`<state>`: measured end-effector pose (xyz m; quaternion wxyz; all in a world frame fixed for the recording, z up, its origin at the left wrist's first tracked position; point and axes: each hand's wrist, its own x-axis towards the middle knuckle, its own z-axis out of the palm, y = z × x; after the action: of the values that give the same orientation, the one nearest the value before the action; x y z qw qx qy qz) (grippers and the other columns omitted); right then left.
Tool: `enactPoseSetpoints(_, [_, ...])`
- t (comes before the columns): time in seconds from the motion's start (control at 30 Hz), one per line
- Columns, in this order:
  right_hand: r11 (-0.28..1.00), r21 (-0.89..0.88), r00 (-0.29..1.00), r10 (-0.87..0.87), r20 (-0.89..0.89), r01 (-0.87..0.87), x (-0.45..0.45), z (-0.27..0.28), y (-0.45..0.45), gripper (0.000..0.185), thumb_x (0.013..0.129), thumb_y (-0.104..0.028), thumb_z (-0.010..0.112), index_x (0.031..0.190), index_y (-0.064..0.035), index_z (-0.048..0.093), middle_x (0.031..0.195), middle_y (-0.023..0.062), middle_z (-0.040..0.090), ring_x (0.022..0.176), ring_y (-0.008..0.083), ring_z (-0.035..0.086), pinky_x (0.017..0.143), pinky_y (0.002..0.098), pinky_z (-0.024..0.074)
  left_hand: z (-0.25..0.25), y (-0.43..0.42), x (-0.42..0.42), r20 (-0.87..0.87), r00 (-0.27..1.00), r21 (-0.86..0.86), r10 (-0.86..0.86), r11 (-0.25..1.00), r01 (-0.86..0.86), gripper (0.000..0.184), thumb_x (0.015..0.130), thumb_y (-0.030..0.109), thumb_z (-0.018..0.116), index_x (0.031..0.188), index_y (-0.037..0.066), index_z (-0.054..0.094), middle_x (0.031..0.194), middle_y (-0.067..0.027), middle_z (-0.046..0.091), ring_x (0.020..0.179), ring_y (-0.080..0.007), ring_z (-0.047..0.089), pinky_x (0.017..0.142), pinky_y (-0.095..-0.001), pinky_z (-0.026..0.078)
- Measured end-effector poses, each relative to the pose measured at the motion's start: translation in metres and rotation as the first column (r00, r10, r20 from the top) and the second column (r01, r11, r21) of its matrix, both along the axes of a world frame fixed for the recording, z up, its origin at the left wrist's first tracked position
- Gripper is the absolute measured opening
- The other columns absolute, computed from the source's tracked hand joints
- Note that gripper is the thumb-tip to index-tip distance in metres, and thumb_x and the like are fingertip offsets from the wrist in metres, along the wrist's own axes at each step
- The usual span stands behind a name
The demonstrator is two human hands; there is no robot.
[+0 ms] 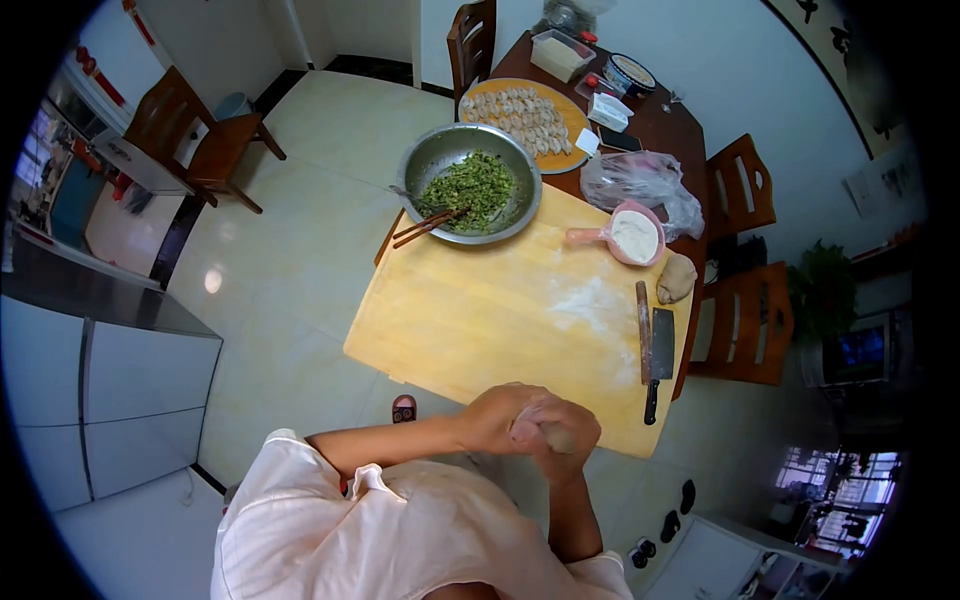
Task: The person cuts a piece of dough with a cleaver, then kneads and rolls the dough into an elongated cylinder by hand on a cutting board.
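My left hand [490, 416] and my right hand [580, 425] are pressed together just off the near edge of the yellow board [470, 310]. Both are closed around a pale lump of dough [558, 438], which shows in part between the fingers. White flour [590, 305] is dusted over the board's right half. To the right lie a rolling pin [643, 335], a cleaver [661, 350] with a black handle, and a larger piece of dough [677, 279].
A metal bowl [415, 160] of chopped green filling with chopsticks [428, 228] stands at the board's far left. Behind it, a round tray [550, 168] carries several dumplings. A pink scoop [590, 236] of flour and a plastic bag [640, 180] are nearby. Chairs [745, 320] flank the table.
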<state>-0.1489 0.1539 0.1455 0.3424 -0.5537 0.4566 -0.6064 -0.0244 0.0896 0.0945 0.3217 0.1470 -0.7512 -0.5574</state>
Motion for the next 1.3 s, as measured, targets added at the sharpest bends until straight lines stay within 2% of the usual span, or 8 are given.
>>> enactPoseSetpoints(0.43, [0.940, 0.178, 0.691, -0.335, 0.640, 0.291, 0.089, 0.021, 0.002, 0.016, 0.087, 0.004, 0.055, 0.076, -0.0036, 0.047, 0.059, 0.0033, 0.049, 0.051, 0.0099, 0.048, 0.049, 0.0245, 0.0404, -0.047, 0.028, 0.065, 0.124, 0.974, -0.083, 0.189, 0.980, -0.180, 0.032, 0.064, 0.011, 0.078, 0.092, 0.009, 0.062, 0.085, -0.0119, 0.067, 0.075, -0.0335, 0.063, 0.068, -0.0380, 0.050])
enactPoseSetpoints(0.67, [0.899, 0.110, 0.903, -0.429, 0.017, 0.425, 0.133, 0.045, -0.004, 0.023, 0.078, -0.006, 0.072, 0.093, -0.0017, 0.055, 0.087, 0.0057, 0.055, 0.080, 0.0134, 0.053, 0.078, 0.0286, 0.0464, 0.017, 0.024, 0.075, -0.179, 0.892, 0.092, 0.415, 0.910, -0.405, 0.038, 0.071, 0.009, 0.075, 0.104, 0.004, 0.057, 0.102, -0.0148, 0.064, 0.091, -0.0292, 0.063, 0.078, -0.0349, 0.050])
enactPoseSetpoints(0.8, [0.984, -0.122, 0.976, -0.149, -0.159, 0.130, 0.138, 0.048, 0.002, 0.042, 0.069, -0.005, 0.080, 0.107, -0.0011, 0.061, 0.106, 0.0149, 0.063, 0.096, 0.0219, 0.061, 0.087, 0.0360, 0.0494, 0.023, 0.033, 0.103, -0.044, 0.951, 0.492, 0.305, 0.836, -0.245, 0.038, 0.072, 0.009, 0.075, 0.107, 0.004, 0.060, 0.104, -0.0111, 0.066, 0.094, -0.0242, 0.064, 0.081, -0.0321, 0.051])
enactPoseSetpoints(0.93, [0.996, -0.015, 0.955, 0.076, -0.285, -0.084, 0.127, 0.065, -0.005, 0.040, 0.072, -0.005, 0.079, 0.109, 0.0011, 0.064, 0.102, 0.0165, 0.068, 0.093, 0.0219, 0.066, 0.088, 0.0364, 0.0505, 0.028, 0.029, 0.124, -0.173, 0.979, 0.075, 0.106, 0.993, -0.094, 0.037, 0.072, 0.011, 0.076, 0.106, 0.005, 0.062, 0.105, -0.0090, 0.066, 0.097, -0.0197, 0.064, 0.083, -0.0309, 0.051])
enactPoseSetpoints(1.0, [0.977, 0.010, 0.909, 0.202, -0.364, -0.213, 0.120, 0.052, -0.002, 0.035, 0.075, -0.003, 0.077, 0.108, 0.0019, 0.065, 0.096, 0.0158, 0.070, 0.087, 0.0218, 0.068, 0.084, 0.0350, 0.0524, 0.022, 0.021, 0.129, -0.073, 0.996, 0.222, 0.056, 0.974, -0.039, 0.038, 0.072, 0.011, 0.076, 0.107, 0.005, 0.062, 0.105, -0.0094, 0.066, 0.097, -0.0208, 0.064, 0.084, -0.0313, 0.051])
enactPoseSetpoints(1.13, [0.999, 0.019, 0.998, -0.028, 0.053, 0.027, 0.141, 0.024, 0.006, 0.009, 0.088, -0.004, 0.066, 0.091, 0.0022, 0.061, 0.074, 0.0103, 0.065, 0.062, 0.0142, 0.059, 0.058, 0.0280, 0.0498, 0.002, 0.034, 0.122, -0.067, 0.987, 0.267, 0.144, 0.956, -0.121, 0.034, 0.071, 0.011, 0.076, 0.100, 0.005, 0.060, 0.093, -0.0124, 0.065, 0.084, -0.0252, 0.065, 0.075, -0.0351, 0.052])
enactPoseSetpoints(1.23, [0.990, 0.062, 0.782, -0.139, 0.607, 0.128, 0.146, 0.019, 0.009, 0.023, 0.097, -0.010, 0.059, 0.077, -0.0027, 0.049, 0.063, 0.0051, 0.052, 0.053, 0.0107, 0.047, 0.052, 0.0257, 0.0423, -0.013, 0.034, 0.122, 0.025, 0.971, 0.029, 0.238, 0.971, -0.239, 0.035, 0.066, 0.015, 0.081, 0.093, 0.004, 0.061, 0.081, -0.0123, 0.064, 0.076, -0.0286, 0.065, 0.070, -0.0357, 0.051])
enactPoseSetpoints(1.3, [0.986, 0.012, 0.786, -0.140, 0.602, 0.166, 0.150, 0.026, 0.012, 0.030, 0.100, -0.012, 0.054, 0.073, -0.0058, 0.041, 0.060, 0.0024, 0.045, 0.050, 0.0097, 0.040, 0.049, 0.0255, 0.0383, -0.015, 0.030, 0.119, -0.020, 0.963, -0.117, 0.269, 0.956, -0.269, 0.035, 0.064, 0.016, 0.082, 0.088, 0.004, 0.060, 0.078, -0.0139, 0.064, 0.072, -0.0328, 0.064, 0.065, -0.0366, 0.050])
